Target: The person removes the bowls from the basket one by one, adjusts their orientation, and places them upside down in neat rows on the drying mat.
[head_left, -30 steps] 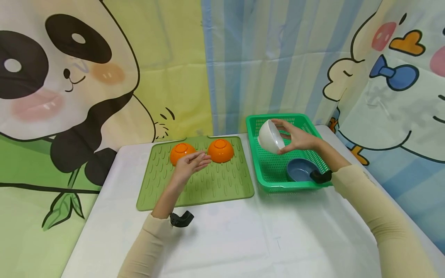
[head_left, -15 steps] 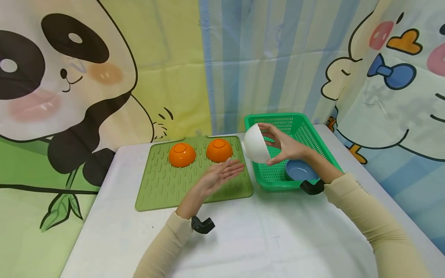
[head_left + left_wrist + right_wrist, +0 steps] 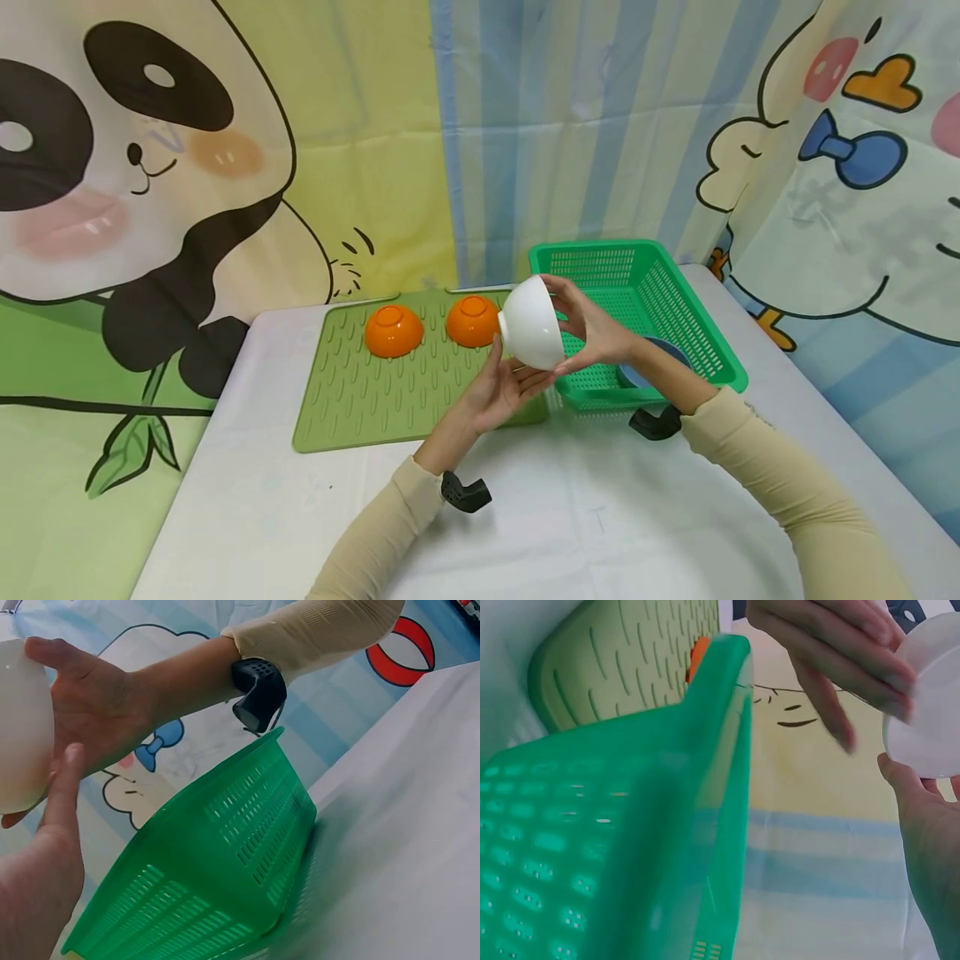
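Note:
A white bowl (image 3: 531, 323) is held up on its side in the air, its foot facing left. My right hand (image 3: 596, 332) grips it by the rim, thumb below and fingers above. My left hand (image 3: 491, 398) is just under the bowl, palm turned up, with its extended fingers right at the lower side and the thumb raised beside the foot. In the left wrist view the bowl (image 3: 22, 727) is cut off by the frame's edge. The right wrist view has the bowl (image 3: 930, 697) between both hands.
Two orange bowls (image 3: 393, 332) lie upside down on a green drying mat (image 3: 360, 408). To the right, a green basket (image 3: 678, 292) holds a blue bowl (image 3: 637, 377), partly hidden by my right forearm. A printed curtain (image 3: 517, 142) hangs behind the white table (image 3: 555, 517).
My right hand has carried the white bowl leftward, out from over the basket. My left hand has moved right from over the mat to meet it. The orange bowls stay put.

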### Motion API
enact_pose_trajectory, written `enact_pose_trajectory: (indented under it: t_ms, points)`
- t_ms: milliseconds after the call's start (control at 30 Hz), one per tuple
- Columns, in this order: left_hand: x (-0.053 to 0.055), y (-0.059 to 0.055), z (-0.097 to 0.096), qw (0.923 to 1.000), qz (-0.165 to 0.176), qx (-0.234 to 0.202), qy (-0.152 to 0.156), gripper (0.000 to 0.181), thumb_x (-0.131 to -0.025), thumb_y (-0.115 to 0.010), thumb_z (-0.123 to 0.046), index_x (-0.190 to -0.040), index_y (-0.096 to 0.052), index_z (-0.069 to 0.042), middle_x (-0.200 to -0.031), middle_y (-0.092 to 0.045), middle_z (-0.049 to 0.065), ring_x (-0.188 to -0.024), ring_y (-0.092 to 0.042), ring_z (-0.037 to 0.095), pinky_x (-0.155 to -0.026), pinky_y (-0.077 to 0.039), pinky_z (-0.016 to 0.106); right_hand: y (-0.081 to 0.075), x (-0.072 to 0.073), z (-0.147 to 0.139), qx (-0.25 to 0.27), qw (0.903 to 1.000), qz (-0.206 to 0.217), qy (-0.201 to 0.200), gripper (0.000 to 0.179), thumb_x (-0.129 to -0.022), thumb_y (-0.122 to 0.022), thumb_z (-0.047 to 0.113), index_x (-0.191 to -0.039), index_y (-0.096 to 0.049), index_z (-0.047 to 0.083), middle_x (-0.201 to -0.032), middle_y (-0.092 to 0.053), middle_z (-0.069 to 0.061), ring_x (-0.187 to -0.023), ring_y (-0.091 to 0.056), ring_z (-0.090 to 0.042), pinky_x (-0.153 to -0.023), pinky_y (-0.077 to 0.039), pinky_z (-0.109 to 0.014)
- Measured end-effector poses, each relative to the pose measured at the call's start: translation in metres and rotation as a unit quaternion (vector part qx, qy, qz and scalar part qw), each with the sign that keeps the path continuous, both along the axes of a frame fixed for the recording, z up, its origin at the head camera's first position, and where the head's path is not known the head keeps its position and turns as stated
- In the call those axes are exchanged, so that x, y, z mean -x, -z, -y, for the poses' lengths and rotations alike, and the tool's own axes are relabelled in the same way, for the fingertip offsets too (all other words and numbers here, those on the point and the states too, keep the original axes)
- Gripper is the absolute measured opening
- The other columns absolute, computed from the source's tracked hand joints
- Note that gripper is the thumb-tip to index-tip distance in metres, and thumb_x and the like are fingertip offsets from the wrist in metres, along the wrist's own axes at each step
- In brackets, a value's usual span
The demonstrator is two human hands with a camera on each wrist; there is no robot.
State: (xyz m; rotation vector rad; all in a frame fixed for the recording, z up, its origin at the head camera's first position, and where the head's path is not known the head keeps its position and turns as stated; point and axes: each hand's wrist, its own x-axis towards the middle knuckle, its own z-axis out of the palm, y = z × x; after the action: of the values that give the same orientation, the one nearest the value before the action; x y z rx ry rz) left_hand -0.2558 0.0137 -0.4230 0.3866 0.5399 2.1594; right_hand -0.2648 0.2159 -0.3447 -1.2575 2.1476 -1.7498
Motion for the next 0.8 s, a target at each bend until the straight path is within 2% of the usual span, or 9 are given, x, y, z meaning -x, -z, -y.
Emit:
enact_pose_trajectory:
  t_ms: [300,800]
  points:
    - [-0.0027,0.0009,-0.0014,0.9997,0.018,-0.013,-0.008,0.069,-0.089,-0.041,-0.056,-0.133,-0.036,-0.003,-0.118,-0.057,0.012,-0.109,-0.058,0.022,-0.099,-0.039,0.03,0.0052,-0.0019,0.0038,0.014,0.9999,0.005,0.008,0.114,-0.064,-0.085,0.033,-0.145,-0.009,0.006,-0.148,-0.015,-0.013,-0.135,-0.021,-0.029,-0.103,-0.031,-0.053]
    - [-0.0032,0.0015,0.0012,0.9996,-0.002,-0.025,-0.016,0.055,-0.092,-0.047,-0.048,-0.122,-0.051,-0.002,-0.109,-0.063,0.012,-0.102,-0.062,0.02,-0.095,-0.043,0.03,0.0056,-0.0067,0.0088,0.02,0.9996,0.007,0.018,0.115,-0.064,-0.085,0.034,-0.144,-0.009,0.003,-0.147,-0.017,-0.013,-0.135,-0.021,-0.029,-0.101,-0.031,-0.057]
